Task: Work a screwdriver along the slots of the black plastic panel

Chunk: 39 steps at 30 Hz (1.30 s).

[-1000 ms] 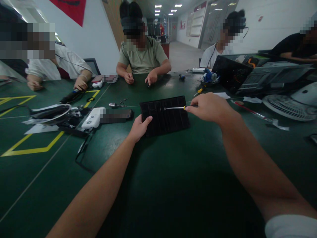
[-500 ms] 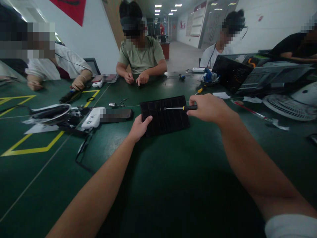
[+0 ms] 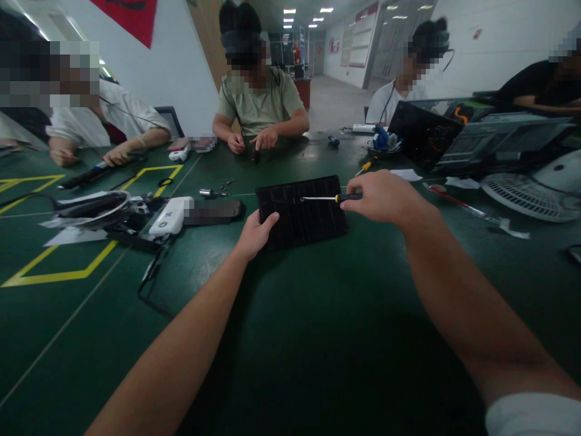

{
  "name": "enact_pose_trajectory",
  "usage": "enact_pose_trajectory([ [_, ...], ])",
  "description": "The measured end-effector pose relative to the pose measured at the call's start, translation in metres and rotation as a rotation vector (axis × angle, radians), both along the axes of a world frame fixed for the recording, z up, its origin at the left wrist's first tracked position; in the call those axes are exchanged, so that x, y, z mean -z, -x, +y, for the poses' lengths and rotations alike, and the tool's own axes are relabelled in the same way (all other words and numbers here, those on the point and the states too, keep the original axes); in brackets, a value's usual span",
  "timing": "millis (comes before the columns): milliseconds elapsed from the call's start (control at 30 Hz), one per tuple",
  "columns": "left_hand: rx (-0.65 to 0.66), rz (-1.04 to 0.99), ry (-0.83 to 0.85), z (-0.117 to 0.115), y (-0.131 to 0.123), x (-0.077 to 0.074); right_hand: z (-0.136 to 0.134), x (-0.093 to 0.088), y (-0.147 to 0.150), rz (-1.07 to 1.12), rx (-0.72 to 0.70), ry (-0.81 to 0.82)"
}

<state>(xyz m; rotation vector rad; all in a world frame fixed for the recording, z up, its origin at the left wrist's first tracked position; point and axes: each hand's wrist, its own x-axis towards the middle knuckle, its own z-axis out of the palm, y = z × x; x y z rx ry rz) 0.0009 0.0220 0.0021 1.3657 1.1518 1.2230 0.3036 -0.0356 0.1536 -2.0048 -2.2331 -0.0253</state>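
Note:
A flat black rectangular panel (image 3: 308,224) with a ribbed face is held tilted over the green table. My left hand (image 3: 258,233) grips its left edge, thumb on the face and the other fingers hidden behind. In my right hand (image 3: 385,197) is a screwdriver (image 3: 320,198) with a black and yellow handle. Its shaft points left across the panel, and the tip is over the upper middle of the face. Whether the tip touches the panel I cannot tell.
A phone (image 3: 213,212), a white device (image 3: 171,216) and small metal parts (image 3: 207,193) lie to the left. On the right are a yellow-handled screwdriver (image 3: 367,166), a white fan (image 3: 531,188) and an open computer case (image 3: 503,136). Co-workers sit around the far side.
My hands, the panel and the screwdriver stay nearly still. At the left, a co-worker's hand has shifted left with a dark tool. The co-worker opposite has moved a hand slightly.

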Motion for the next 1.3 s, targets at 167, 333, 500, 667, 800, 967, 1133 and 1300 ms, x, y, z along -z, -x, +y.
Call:
enact_pose_trajectory([
  [167, -0.01, 0.01, -0.006, 0.0006, 0.0006, 0.0005, 0.001, 0.0, -0.0015, -0.003, -0.001, 0.001],
  [333, -0.012, 0.012, -0.003, 0.0012, 0.0, 0.0016, 0.0014, -0.0015, -0.0015, -0.01, -0.001, 0.012],
  [500, -0.012, 0.004, 0.008, 0.0015, -0.0002, 0.0013, 0.0002, -0.0028, 0.0004, -0.03, 0.023, 0.025],
  [667, -0.01, 0.001, 0.011, 0.0006, -0.0002, -0.0001, 0.0003, -0.0013, 0.0003, -0.01, 0.008, -0.008],
  [800, -0.013, 0.009, 0.007, -0.0002, -0.0005, -0.0007, -0.0011, -0.002, 0.0, 0.0, 0.016, -0.024],
  [967, -0.019, 0.0, 0.012, 0.0005, 0.0001, 0.0, -0.0021, -0.004, -0.0001, 0.007, 0.024, -0.033],
  [1133, -0.009, 0.007, 0.01, 0.0012, 0.0013, 0.0003, -0.0016, -0.0044, 0.0, 0.013, 0.035, -0.023],
  [1300, 0.0, 0.009, 0.014, 0.0009, 0.0002, 0.0, -0.0018, -0.0046, -0.0006, 0.013, 0.022, -0.031],
])
